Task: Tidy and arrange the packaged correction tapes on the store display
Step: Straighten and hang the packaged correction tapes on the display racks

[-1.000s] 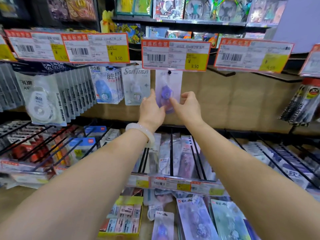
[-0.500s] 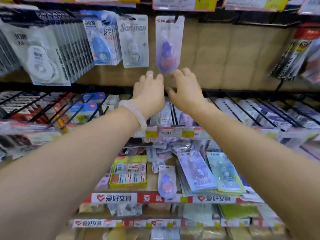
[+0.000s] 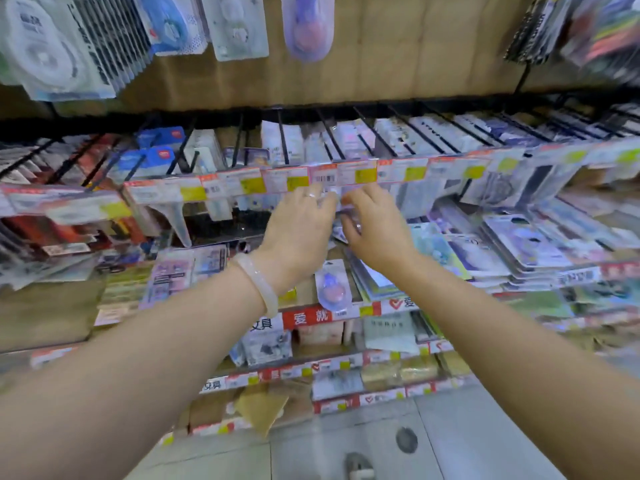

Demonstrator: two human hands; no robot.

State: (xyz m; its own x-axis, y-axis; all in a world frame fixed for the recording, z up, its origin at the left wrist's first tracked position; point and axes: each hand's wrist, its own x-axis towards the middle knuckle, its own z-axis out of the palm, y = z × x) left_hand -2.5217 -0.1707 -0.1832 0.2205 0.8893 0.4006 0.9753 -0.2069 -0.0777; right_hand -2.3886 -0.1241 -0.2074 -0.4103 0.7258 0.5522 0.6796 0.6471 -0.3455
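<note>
Reaching in under the row of price tags (image 3: 353,174), both hands close together, to pick the next packet for the hooks. Left hand (image 3: 298,230) and right hand (image 3: 375,226) curled around something clear and blurry, grip too fuzzy to tell. Purple correction tape packet (image 3: 332,287) flat on the shelf (image 3: 322,315), just below the wrists, probably next to lift and hang.

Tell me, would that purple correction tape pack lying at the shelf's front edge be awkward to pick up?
Probably not: the purple pack looks small, flat and light. Its glossy plastic blister may be slippery. Lying flat, it shouldn't roll.
</note>
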